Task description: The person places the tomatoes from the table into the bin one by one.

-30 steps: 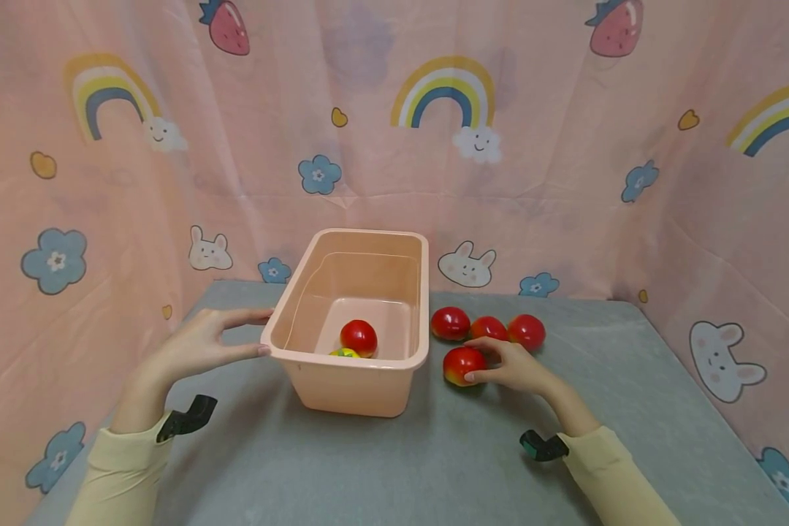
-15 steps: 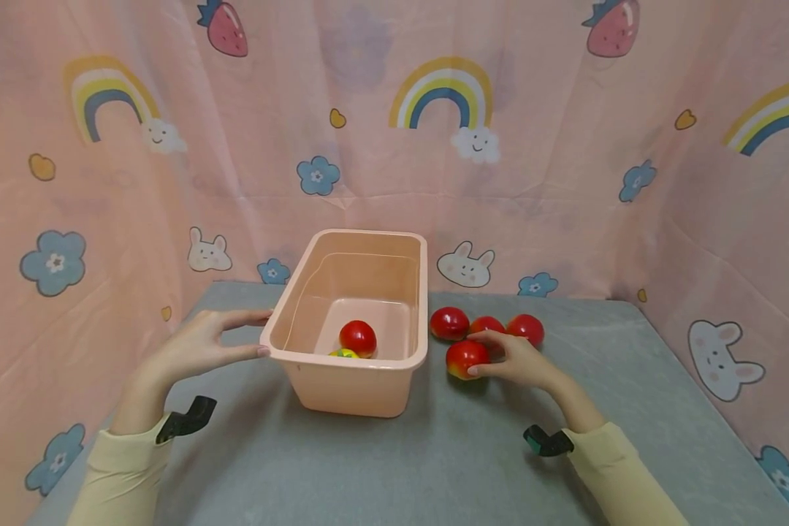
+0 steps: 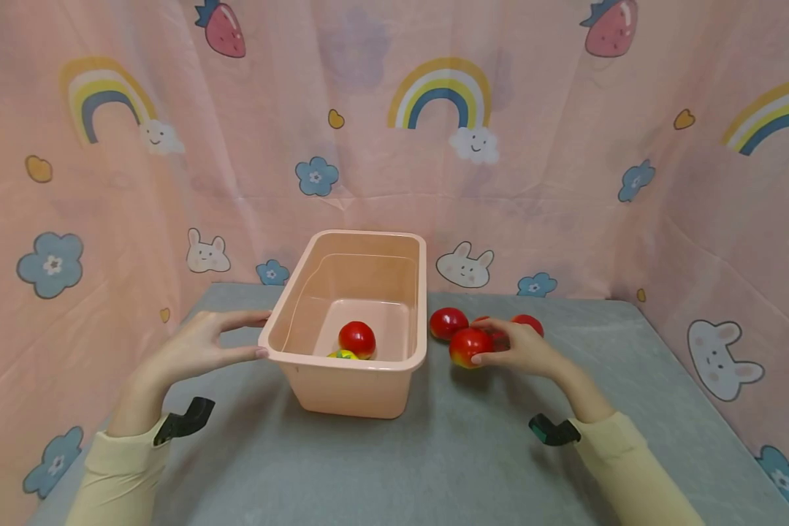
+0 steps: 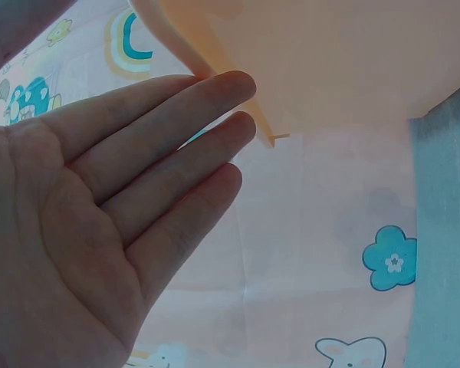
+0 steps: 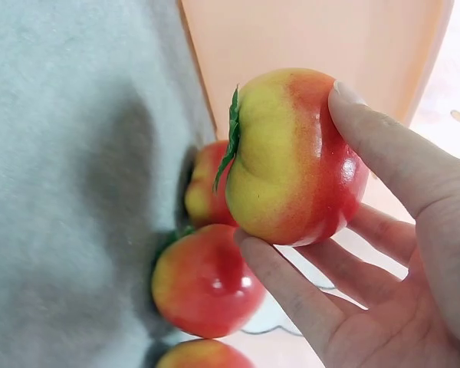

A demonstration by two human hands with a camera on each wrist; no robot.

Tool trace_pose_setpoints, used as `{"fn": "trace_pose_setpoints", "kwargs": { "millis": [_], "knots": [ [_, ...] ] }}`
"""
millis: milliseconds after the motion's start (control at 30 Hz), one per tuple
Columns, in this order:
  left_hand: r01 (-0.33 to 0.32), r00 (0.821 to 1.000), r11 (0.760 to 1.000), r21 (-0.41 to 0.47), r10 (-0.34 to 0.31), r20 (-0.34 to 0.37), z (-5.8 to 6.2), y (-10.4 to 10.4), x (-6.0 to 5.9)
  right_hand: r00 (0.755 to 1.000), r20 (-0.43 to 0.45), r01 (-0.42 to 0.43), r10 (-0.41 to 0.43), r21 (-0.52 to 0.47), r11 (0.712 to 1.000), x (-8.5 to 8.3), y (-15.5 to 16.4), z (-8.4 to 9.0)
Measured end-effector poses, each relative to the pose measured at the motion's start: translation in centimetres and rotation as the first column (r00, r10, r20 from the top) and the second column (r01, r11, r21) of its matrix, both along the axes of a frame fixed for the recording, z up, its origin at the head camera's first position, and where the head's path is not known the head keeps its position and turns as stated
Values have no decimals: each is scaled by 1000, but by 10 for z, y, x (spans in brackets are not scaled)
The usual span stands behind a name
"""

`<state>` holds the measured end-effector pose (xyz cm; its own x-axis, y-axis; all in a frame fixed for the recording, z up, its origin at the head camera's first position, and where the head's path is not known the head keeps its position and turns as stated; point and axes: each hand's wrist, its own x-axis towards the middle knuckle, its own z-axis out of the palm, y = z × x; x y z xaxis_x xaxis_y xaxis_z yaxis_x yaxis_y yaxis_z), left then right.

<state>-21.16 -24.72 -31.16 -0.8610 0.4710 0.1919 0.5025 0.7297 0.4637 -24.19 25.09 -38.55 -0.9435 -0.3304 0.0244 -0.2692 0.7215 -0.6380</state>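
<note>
Right hand (image 3: 522,351) curled round a tomato (image 3: 470,346), held just above the table (image 3: 473,453). Bin (image 3: 348,387) at 9 o'clock from that tomato, close by, open top up. Left hand (image 3: 197,349) flat and loose, fingertips touching the bin's near left corner. Three more tomatoes (image 3: 448,322) behind, at 12 o'clock.

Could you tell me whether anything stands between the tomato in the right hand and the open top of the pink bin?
Nothing visible does. The right hand grips the tomato clear of the table, just right of the bin. Only the bin's right wall lies between; its top is open, with two fruits on its floor.
</note>
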Motion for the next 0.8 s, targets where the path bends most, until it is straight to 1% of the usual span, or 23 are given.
{"fn": "trace_pose_setpoints", "kwargs": {
  "millis": [133,400,600,800],
  "knots": [
    [3,1000,1000,-1,-3,-1,0,0,0,1000,-6,0,0,14,1000,-2,0,6],
    [6,1000,1000,-6,-6,-3,0,0,-1,999,-38,-39,40,22,999,-5,1,18],
    [7,1000,1000,-3,-7,3,1,1,0,998,-50,-29,31,41,999,-9,1,27],
    [9,1000,1000,-3,-9,3,1,0,0,1000,-27,-3,4,44,999,-9,-2,42]
  ]
}}
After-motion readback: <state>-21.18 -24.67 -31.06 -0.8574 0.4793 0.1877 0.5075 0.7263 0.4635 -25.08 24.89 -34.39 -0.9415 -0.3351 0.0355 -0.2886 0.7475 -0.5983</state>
